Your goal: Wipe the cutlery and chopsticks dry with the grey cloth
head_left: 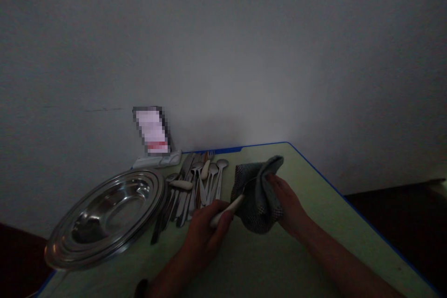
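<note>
My left hand (209, 228) is closed round the pale handle of a utensil (228, 210), which points up and to the right. The utensil's far end goes into a dark grey-green cloth (260, 195), so its head is mostly hidden. My right hand (284, 200) grips the cloth from the right side, its fingers partly covered by the folds. Left of the cloth, several spoons, knives and a fork (197, 186) lie in a loose spread on the table.
Stacked shiny metal plates (157, 200) stand at the left of the pale green table (307, 251), which has a blue edge. A phone with a blurred screen (152, 130) leans on a white stand (159, 160) near the grey wall.
</note>
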{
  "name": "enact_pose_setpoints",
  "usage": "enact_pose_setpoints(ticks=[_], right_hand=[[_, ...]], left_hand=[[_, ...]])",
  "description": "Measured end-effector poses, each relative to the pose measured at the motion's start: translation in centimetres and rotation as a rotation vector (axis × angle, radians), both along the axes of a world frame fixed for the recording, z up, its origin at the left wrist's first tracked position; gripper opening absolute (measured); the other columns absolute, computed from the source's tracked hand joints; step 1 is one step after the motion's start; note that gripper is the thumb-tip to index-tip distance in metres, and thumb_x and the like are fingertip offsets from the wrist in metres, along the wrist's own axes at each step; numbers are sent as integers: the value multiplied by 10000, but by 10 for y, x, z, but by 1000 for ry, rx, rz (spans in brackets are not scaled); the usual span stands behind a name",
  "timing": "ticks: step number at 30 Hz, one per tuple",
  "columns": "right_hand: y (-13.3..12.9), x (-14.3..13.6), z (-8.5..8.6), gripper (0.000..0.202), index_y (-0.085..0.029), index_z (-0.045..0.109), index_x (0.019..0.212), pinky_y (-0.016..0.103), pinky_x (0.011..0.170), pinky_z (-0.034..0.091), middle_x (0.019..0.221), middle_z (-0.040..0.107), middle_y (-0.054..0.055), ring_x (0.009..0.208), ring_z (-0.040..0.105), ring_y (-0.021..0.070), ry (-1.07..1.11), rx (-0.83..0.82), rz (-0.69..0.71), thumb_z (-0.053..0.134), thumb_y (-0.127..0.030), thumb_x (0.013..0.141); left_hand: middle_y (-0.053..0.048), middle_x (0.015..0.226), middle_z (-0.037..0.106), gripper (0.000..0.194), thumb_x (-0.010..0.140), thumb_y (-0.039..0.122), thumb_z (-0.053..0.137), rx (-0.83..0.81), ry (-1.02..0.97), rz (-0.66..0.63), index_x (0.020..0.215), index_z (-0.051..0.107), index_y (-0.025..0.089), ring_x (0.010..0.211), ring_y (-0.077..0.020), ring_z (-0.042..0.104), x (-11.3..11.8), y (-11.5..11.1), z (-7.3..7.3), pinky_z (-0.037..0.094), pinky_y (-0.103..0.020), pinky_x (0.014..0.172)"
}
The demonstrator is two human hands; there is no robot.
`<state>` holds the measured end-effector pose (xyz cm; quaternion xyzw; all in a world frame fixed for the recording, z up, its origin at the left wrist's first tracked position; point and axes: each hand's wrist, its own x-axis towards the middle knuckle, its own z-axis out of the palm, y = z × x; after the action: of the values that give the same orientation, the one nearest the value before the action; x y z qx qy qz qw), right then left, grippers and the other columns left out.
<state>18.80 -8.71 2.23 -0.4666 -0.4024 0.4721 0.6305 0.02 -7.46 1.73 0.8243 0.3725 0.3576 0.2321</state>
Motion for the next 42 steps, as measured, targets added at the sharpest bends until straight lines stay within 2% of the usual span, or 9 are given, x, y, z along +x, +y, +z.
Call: enact_pose_setpoints(ticks=[6, 11, 16, 23, 27, 29, 32, 35, 42], right_hand=[[5, -15, -21, 448, -155, 652, 858, 260, 573, 434, 699, 675, 25, 644, 589, 179, 165, -109, -81, 578, -572, 712], [9, -14, -27, 340, -148, 641, 881, 272, 665, 463, 788, 691, 44, 747, 618, 190, 61, -52, 5, 648, -443, 712], [10, -12, -24, 278, -178, 644, 892, 271, 708, 465, 859, 698, 37, 795, 622, 179, 64, -14, 69, 700, -350, 681], [13, -17, -18, 258, -228, 648, 836, 296, 677, 477, 883, 701, 19, 825, 629, 197, 503, -99, 0, 609, -456, 721], [16, -13, -12, 139, -246, 645, 747, 294, 679, 479, 758, 690, -19, 776, 628, 180, 700, -102, 36, 586, -367, 712], [15, -13, -9, 108, -231, 637, 707, 302, 672, 478, 711, 676, -12, 759, 625, 189, 733, -125, 76, 571, -314, 691], [8, -18, -5, 108, -208, 632, 707, 313, 624, 467, 644, 653, 10, 693, 615, 203, 667, -179, 155, 584, -292, 658], [2, -25, -5, 168, -206, 629, 769, 276, 543, 430, 596, 633, -17, 564, 575, 162, 544, -197, 105, 673, -292, 631], [5, -20, -21, 239, -188, 628, 823, 259, 567, 422, 700, 672, 0, 616, 596, 156, 312, -88, 98, 702, -348, 663]], left_hand=[[-38, 773, 673, 200, 814, 296, 479, -19, 142, -114, 942, 581, 182, 670, -177, 625, -2, -6, -5, 459, -269, 614], [-21, 777, 652, 264, 850, 279, 460, -108, -33, -27, 1098, 485, 190, 637, -147, 607, -1, -3, -11, 449, -227, 558], [-17, 813, 653, 193, 860, 282, 462, -123, -103, -8, 1016, 552, 211, 693, -144, 610, 2, 0, -8, 461, -221, 599], [-36, 906, 660, 213, 867, 317, 442, -111, -216, 98, 998, 572, 211, 820, -175, 615, 0, -4, -6, 481, -267, 711], [-45, 956, 643, 230, 877, 319, 423, -72, -264, 183, 1036, 544, 205, 860, -178, 606, -2, -1, -9, 482, -275, 736], [-55, 982, 641, 238, 880, 306, 418, -52, -209, 149, 1062, 531, 203, 879, -180, 607, -2, 0, -9, 482, -275, 747], [-52, 1010, 655, 256, 867, 267, 442, -45, -32, -8, 1109, 517, 225, 890, -181, 619, -1, -1, -12, 483, -275, 755], [-47, 1020, 666, 304, 837, 239, 484, -20, 123, -137, 1140, 508, 250, 878, -193, 633, 1, -3, -16, 484, -297, 760], [-29, 958, 674, 277, 824, 233, 508, -92, 72, -139, 1101, 500, 240, 816, -171, 642, 4, -3, -15, 489, -268, 711]])
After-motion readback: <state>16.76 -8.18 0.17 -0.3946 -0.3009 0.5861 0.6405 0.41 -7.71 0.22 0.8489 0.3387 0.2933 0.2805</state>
